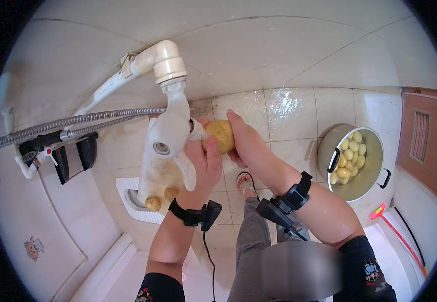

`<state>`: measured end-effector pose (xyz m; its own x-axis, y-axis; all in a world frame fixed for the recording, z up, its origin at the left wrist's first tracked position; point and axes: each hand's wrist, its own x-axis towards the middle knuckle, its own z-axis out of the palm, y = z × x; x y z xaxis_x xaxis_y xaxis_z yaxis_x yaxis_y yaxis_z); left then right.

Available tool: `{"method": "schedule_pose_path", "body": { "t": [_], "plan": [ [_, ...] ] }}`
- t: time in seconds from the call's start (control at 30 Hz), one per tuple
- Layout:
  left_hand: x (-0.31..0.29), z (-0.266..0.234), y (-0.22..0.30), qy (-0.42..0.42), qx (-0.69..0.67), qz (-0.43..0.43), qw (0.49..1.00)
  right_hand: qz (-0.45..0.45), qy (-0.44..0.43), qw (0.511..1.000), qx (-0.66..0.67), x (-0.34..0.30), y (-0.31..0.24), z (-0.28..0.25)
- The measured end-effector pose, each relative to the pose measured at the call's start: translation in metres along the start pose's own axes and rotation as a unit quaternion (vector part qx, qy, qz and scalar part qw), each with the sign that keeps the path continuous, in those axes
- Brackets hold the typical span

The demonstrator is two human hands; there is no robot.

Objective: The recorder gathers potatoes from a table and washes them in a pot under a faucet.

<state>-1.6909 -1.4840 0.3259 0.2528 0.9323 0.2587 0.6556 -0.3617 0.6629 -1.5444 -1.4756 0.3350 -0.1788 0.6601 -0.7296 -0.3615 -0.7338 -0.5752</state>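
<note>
Between my two hands, right beside the white tap (170, 131), is a yellow-brown potato (220, 135). My left hand (206, 158) is closed on the potato's left and lower side, with fingers partly behind the tap. My right hand (248, 143) grips its right side, the thumb on top; most of its other fingers are hidden. The tap's spout reaches the potato's left edge. Lower left, two brown potatoes, a left one (153, 203) and a right one (171, 194), lie by a pale surface below the tap.
A large metal pot (325, 151) with black handles holds many pale potatoes (346, 156) on the tiled floor at right. A white squat toilet (128, 194) lies at lower left. Metal hoses (77, 121) run along the left wall. A red-handled squeegee (399, 234) leans at far right.
</note>
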Motion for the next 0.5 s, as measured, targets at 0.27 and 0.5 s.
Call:
{"method": "schedule_pose_path", "body": {
  "t": [0.27,0.5],
  "plan": [
    [-0.010,-0.002,-0.077,0.042,0.094,0.069,0.992,-0.297,0.092,0.936,-0.166,0.009,0.026,0.011],
    [0.006,-0.005,0.015,0.004,-0.345,-0.312,0.885,-0.397,-0.032,0.889,-0.227,-0.002,0.013,-0.005]
  ]
}}
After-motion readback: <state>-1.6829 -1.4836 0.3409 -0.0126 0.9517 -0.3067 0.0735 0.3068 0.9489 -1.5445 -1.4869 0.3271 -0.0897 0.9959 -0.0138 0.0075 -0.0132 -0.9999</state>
